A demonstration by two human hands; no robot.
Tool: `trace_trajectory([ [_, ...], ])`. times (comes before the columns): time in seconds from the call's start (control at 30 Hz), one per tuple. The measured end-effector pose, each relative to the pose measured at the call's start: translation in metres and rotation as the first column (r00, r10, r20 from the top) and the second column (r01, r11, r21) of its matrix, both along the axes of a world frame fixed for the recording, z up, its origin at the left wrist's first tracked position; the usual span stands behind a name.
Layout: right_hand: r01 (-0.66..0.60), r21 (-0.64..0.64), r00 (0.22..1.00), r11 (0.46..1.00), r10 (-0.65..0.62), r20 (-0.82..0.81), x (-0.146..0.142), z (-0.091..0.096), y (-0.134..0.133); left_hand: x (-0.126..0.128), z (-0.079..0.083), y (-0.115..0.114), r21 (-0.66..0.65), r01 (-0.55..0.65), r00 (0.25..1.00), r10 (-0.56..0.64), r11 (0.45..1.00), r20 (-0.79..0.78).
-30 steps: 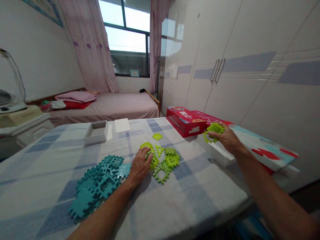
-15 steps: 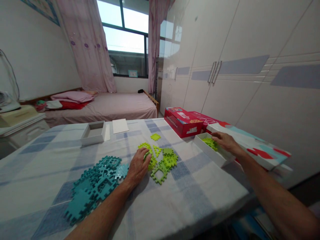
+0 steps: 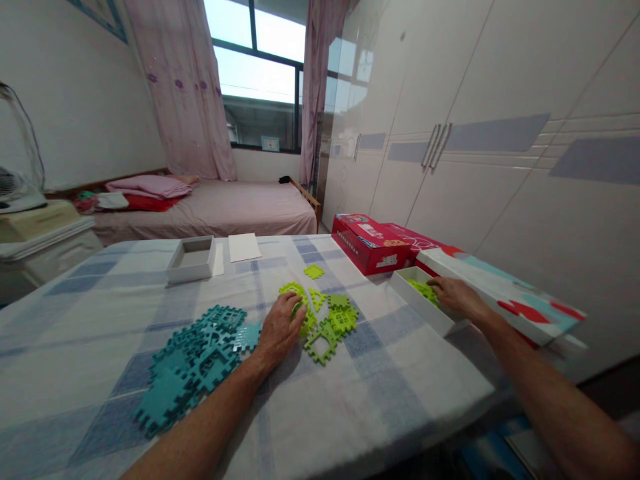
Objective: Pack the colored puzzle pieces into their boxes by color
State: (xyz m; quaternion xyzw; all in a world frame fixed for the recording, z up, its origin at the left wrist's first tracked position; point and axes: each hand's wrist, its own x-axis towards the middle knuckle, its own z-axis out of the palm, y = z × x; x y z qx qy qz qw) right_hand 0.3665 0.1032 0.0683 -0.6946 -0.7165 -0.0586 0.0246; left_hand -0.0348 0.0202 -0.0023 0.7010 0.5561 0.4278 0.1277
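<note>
On the table, my left hand (image 3: 284,325) curls its fingers over light green interlocking tiles (image 3: 307,325). They press on the near tiles, and their tips are partly hidden. My right hand (image 3: 457,297) reaches over the rim of a white box (image 3: 420,309), its fingers closed on light green tiles (image 3: 424,289) in it. Darker green tiles (image 3: 321,342) and a triangular tile (image 3: 317,300) lie just right of my left hand. One square tile (image 3: 315,271) lies apart, farther back. Teal interlocking tiles (image 3: 195,367) are heaped left of my left hand, with a pale blue tile (image 3: 247,337) at the heap's edge.
A red box (image 3: 370,247) stands at the table's back right, beside a long red and white box (image 3: 505,293). An open grey-white tray (image 3: 191,261) and a white card (image 3: 245,247) lie at the back left. The checked tablecloth (image 3: 370,400) drapes over the near edge.
The view has shifted slightly. Both hands stay near the same places, the left on the green tiles and the right at the white box. The tiles on the table look unmoved.
</note>
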Motion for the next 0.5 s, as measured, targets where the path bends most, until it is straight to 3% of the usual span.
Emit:
trace_trajectory([
  [0.17, -0.068, 0.015, 0.998, 0.998, 0.068, -0.008, -0.014, 0.001, -0.005, 0.001, 0.002, -0.001, -0.004, -0.013, 1.0, 0.013, 1.0, -0.002],
  [0.27, -0.042, 0.18, 0.995, 0.983, 0.057, -0.079, -0.04, 0.008, -0.005, 0.002, 0.002, -0.002, -0.008, -0.025, 1.0, 0.025, 1.0, 0.004],
  [0.37, -0.23, 0.276, 0.926, 0.933, 0.297, -0.232, -0.087, 0.013, -0.001, 0.003, 0.001, -0.001, 0.009, -0.036, 0.999, 0.036, 0.999, 0.013],
  [0.43, -0.369, 0.235, 0.844, 0.899, 0.43, -0.321, -0.127, 0.012, 0.004, 0.002, 0.0, 0.0, 0.021, -0.051, 0.999, 0.05, 0.998, 0.021],
  [0.5, -0.431, 0.168, 0.808, 0.886, 0.462, -0.364, -0.169, 0.006, 0.012, 0.002, -0.001, 0.0, 0.031, -0.081, 0.996, 0.079, 0.996, 0.034],
])
